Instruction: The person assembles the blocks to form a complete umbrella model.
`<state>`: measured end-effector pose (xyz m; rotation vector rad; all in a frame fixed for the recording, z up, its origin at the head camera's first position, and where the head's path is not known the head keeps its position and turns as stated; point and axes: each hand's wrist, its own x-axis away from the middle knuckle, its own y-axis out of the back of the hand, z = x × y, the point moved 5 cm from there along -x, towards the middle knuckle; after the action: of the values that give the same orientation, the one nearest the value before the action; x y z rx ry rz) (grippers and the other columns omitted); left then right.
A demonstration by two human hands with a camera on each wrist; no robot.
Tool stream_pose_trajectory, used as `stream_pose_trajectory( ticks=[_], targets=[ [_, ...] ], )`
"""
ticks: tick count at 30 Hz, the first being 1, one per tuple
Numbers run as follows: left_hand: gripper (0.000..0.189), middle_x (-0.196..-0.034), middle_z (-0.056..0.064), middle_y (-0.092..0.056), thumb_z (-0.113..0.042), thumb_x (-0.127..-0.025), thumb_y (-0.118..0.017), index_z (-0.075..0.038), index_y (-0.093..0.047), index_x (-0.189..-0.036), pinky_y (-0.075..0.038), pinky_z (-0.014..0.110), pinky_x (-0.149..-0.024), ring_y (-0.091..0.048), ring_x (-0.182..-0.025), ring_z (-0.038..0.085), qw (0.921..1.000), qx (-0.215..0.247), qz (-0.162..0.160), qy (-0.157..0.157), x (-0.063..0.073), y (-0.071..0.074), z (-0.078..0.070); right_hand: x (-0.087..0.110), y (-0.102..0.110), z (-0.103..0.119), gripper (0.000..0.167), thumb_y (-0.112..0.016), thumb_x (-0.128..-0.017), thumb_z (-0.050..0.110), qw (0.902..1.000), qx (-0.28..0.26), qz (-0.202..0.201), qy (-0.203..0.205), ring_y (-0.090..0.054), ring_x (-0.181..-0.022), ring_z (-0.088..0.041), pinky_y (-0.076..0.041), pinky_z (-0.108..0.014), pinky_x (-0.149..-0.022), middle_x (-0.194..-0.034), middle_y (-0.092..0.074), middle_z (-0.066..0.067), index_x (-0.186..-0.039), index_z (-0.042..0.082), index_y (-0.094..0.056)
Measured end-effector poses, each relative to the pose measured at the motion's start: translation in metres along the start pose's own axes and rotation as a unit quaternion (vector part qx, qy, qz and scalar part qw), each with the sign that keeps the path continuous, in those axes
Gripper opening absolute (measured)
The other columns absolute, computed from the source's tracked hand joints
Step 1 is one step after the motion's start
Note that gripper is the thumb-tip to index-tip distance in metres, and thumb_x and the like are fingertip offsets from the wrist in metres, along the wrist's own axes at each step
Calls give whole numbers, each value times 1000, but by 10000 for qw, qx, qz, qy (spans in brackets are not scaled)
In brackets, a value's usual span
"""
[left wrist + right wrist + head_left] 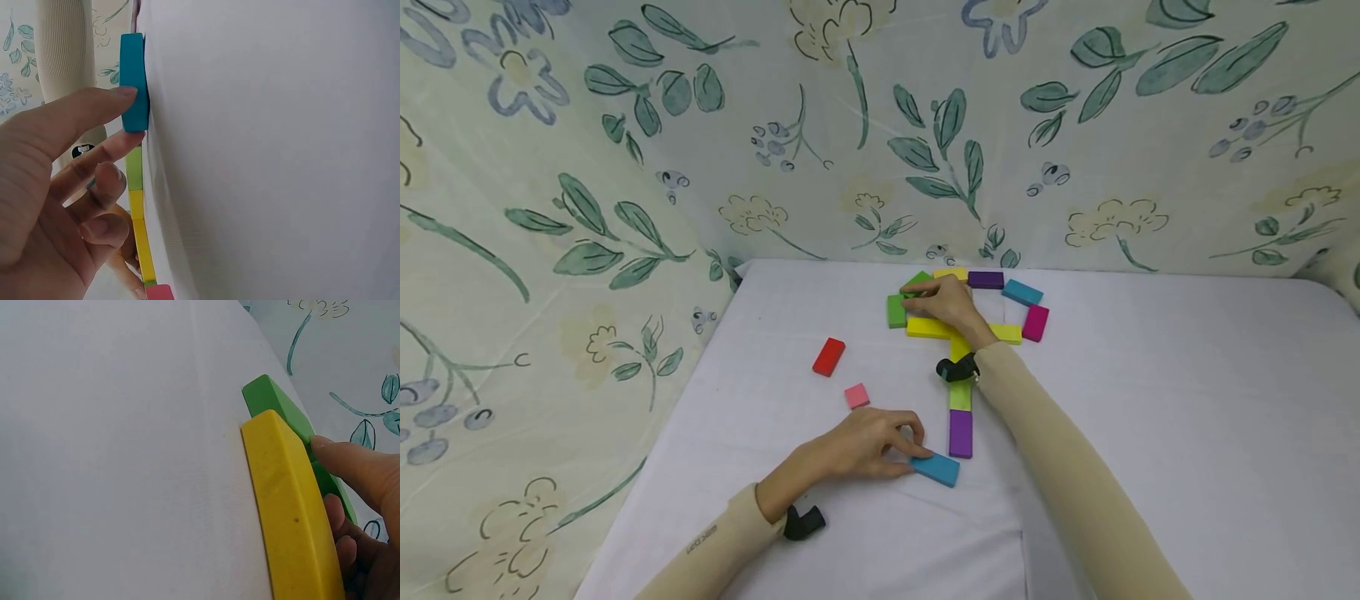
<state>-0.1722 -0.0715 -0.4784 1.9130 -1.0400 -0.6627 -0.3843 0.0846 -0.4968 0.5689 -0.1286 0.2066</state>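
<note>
Low in the head view, my left hand pinches the left end of a flat blue block between thumb and index finger. This block lies slanted just below a purple block. My right hand reaches over the block layout and pinches a green block at its upper left. A second green block stands right below that one. In the right wrist view, the thumb presses where the two greens meet, beside a long yellow block.
A yellow block, dark purple block, another blue block and magenta block arc along the far side. Below the crossbar, a light green block joins the stem. Red and pink blocks lie left on the white cloth.
</note>
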Motion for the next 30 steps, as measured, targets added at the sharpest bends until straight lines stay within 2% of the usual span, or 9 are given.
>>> stream_pose_trajectory(
  ticks=[12, 18, 25, 30],
  targets=[
    [28, -112, -5, -67, -18, -90, -82, -24, -81, -118, -40, 8, -62, -50, -66, 0, 9992, 212, 345, -17, -8, 4, 3, 0, 1, 0, 33, -81, -91, 37, 9999, 60, -31, 96, -46, -111, -30, -30, -38, -91, -112, -64, -8, -123, 28, -78],
    [27, -113, -3, -68, -17, -91, -81, -22, -81, -117, -42, 9, -65, -50, -68, 0, 9974, 514, 513, -20, -11, 5, 7, 1, 0, 0, 34, -81, -91, 37, 9999, 52, -38, 117, -46, -113, -29, -31, -38, -92, -113, -66, -8, -123, 28, -78],
    [26, -113, 0, -70, -16, -90, -82, -18, -81, -116, -45, 11, -66, -50, -70, -3, 9932, 995, 601, 13, -13, 7, 12, 1, 0, 0, 32, -81, -90, 36, 10000, -10, -41, 76, -46, -112, -31, -32, -37, -89, -112, -64, -8, -121, 27, -79],
    [26, -113, 0, -69, -15, -90, -82, -18, -81, -116, -45, 11, -65, -50, -69, -4, 9924, 1074, 591, 60, -13, 5, 14, 2, 0, 1, 32, -81, -90, 36, 9999, -43, -38, 85, -45, -114, -32, -32, -37, -89, -113, -65, -7, -121, 27, -79]
  ],
)
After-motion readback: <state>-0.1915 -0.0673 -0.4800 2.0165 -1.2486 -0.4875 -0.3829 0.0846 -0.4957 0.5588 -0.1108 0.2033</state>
